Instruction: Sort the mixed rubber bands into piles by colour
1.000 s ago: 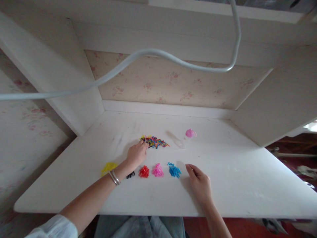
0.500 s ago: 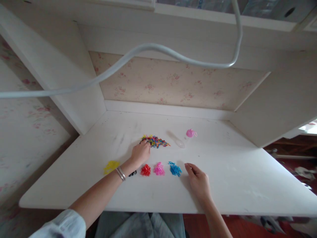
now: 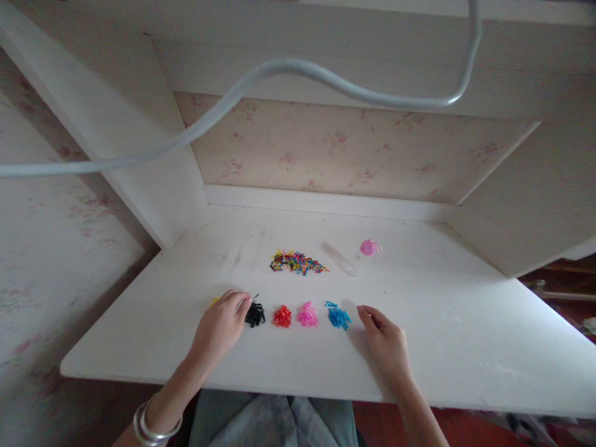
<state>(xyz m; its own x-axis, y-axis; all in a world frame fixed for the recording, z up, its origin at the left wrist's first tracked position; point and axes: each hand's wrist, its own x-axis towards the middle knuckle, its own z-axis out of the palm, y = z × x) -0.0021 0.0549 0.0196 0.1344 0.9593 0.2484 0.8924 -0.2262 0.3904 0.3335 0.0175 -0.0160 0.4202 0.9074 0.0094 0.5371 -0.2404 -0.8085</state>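
"Black is our colour here: the left hand [image 3: 226, 318] is pinched narrow, and what looks like a black rubber band [image 3: 256, 297] pokes out at its fingertips, just above the black pile [image 3: 256, 315]."

"And where do we have the other bands?"

"In a row to the right on the tabletop [image 3: 442, 360]: the red pile [image 3: 282, 317], the pink pile [image 3: 308, 315], then the blue pile [image 3: 338, 316], each apart from its neighbour. On the other side we catch only an edge of the yellow pile [image 3: 215, 302] past the left hand. Farther back lies the mixed heap [image 3: 298, 263], all colours tangled, with a clear plastic piece [image 3: 347, 267] and a looped pink plastic piece [image 3: 369, 248] off to its right."

"So which step are we on?"

"By our reading, adding a band to the pile of its own colour. The next move calls for us to loosen the pinch low over the black pile, so that the band neither clings to the skin nor strays toward the red."

"And our right hand [image 3: 382, 338]?"

"Just beside the blue pile, thumb and fingers curled narrow together; whether they hold anything, we cannot tell."
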